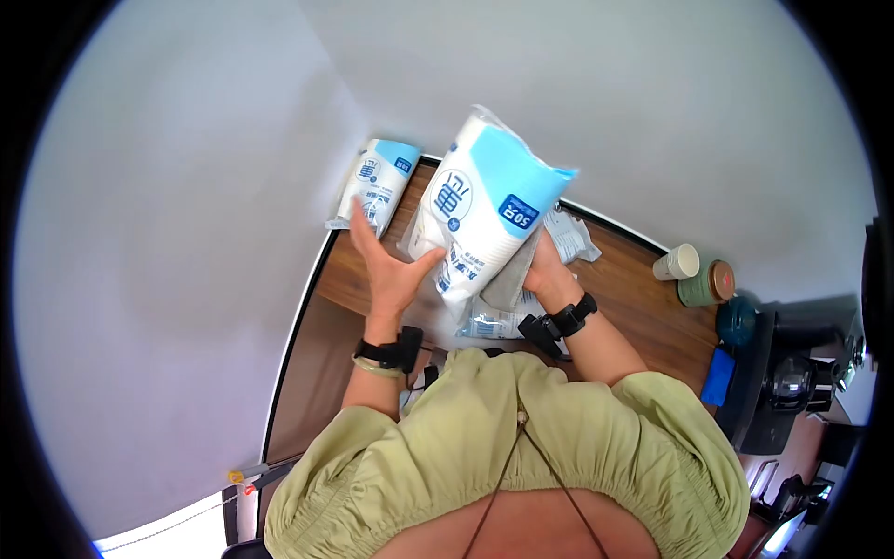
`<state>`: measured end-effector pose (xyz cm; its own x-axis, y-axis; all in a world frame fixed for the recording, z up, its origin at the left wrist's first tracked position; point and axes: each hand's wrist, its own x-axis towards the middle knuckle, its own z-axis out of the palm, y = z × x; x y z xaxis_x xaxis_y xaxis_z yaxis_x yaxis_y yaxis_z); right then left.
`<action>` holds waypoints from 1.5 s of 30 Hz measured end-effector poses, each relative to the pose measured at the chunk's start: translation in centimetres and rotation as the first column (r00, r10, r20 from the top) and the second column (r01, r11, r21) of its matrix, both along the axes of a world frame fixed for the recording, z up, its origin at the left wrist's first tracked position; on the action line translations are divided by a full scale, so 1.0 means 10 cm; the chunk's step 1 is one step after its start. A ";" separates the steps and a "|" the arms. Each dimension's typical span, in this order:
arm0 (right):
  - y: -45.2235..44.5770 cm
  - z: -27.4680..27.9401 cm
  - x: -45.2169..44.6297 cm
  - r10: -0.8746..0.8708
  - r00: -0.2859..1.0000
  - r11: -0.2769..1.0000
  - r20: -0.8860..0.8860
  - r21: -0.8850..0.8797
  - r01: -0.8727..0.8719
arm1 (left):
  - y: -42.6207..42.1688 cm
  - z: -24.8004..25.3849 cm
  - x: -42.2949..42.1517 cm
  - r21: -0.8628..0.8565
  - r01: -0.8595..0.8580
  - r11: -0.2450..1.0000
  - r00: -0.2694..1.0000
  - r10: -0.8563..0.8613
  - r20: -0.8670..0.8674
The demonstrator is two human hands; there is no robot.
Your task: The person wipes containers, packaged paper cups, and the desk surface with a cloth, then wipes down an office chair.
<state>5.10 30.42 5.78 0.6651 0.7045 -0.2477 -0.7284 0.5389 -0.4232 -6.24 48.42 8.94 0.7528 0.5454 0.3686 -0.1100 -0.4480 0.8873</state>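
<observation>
The left hand [396, 279] is open, its fingers spread upward and its thumb stretched toward the lower left side of a large white-and-blue pack [480, 205]; whether the thumb touches the wrapping I cannot tell. The right hand [547, 267] is clamped at the pack's lower right side, where a grey cloth [512, 279] hangs beside its palm; the fingertips are hidden behind the pack and cloth. The pack is tilted and raised above the desk [643, 293], between the two hands and reaching out beyond them. A similar upright pack [377, 182] is at the far left corner, just beyond the left hand's fingers. Another wrapped pack [573, 235] lies behind the right hand, and one more [494, 321] lies below the raised pack, near the person's body. Farther right are a paper cup [683, 262] and, just beside it, a green jar [705, 284].
</observation>
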 end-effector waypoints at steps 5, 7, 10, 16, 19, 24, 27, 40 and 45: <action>0.03 -0.34 -0.14 0.122 0.989 0.991 -0.078 -0.045 -0.125 | 0.15 -0.01 0.01 -0.536 0.406 0.740 0.817 -0.557 -0.150; 0.03 -0.29 -0.22 0.154 0.983 0.984 -0.100 -0.075 -0.162 | 0.12 -0.05 -0.03 -0.564 0.384 0.731 0.820 -0.551 -0.156; 0.01 -0.33 -0.28 0.237 0.966 0.962 -0.107 -0.111 -0.249 | 0.17 -0.24 -0.06 -0.618 0.311 0.722 0.864 -0.486 -0.134; -0.20 0.37 -0.44 0.581 -0.298 0.813 0.757 -0.524 0.255 | 0.53 -0.65 0.05 -0.692 0.115 0.712 0.887 -0.387 -0.250; -0.42 0.65 -0.54 0.640 -0.117 0.719 0.759 -0.538 0.440 | 0.61 -0.72 0.05 -0.512 0.080 0.855 0.876 -0.306 -0.374; -0.69 0.62 -0.45 0.450 0.258 0.651 0.855 -0.511 0.561 | 0.66 -1.46 -0.03 -0.503 0.151 0.851 0.854 -0.369 -0.368; -0.81 0.61 -0.39 0.489 0.312 0.556 0.815 -0.567 0.608 | 0.73 -1.52 0.00 -0.525 0.070 0.848 0.769 -0.381 -0.513; -0.87 0.48 -0.47 0.598 0.220 0.358 0.770 -0.503 0.787 | 1.84 -1.64 0.78 -0.764 -0.633 0.126 0.766 0.246 -0.594; -0.78 0.60 -0.53 0.485 0.389 0.372 0.783 -0.587 0.719 | 1.84 -1.76 0.98 -0.912 -0.393 0.117 0.883 0.324 -0.339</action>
